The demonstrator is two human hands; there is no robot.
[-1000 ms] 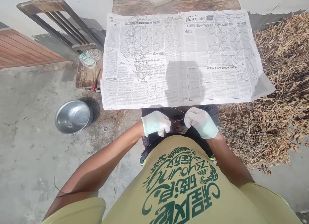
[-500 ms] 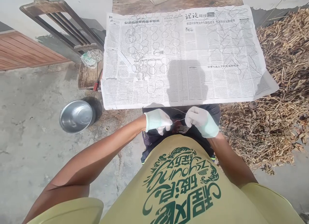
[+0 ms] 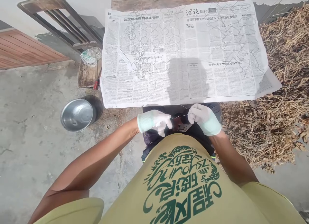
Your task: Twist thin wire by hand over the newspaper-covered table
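Both my hands wear white gloves with pale green cuffs, held over my lap below the newspaper's near edge. A thin wire (image 3: 180,116) spans the gap between them. My left hand (image 3: 159,121) pinches its left end between thumb and fingers. My right hand (image 3: 199,114) is closed on the other end, and a piece of the wire sticks out up and left from it. On the newspaper (image 3: 149,98) lie several wires bent into loops (image 3: 158,44) at the left and several zigzag wires (image 3: 236,40) at the right.
A white stick-like tool (image 3: 126,60) rests on the newspaper. To the left stand a wooden chair (image 3: 85,73) with a plastic bag (image 3: 90,56) and a red-handled tool (image 3: 96,84), and a metal bowl (image 3: 77,114) on the ground. Dry stalks (image 3: 263,130) are heaped at the right.
My left hand has shifted slightly left and my right hand slightly right and up, so the gap between them is wider. The wire is still held by both.
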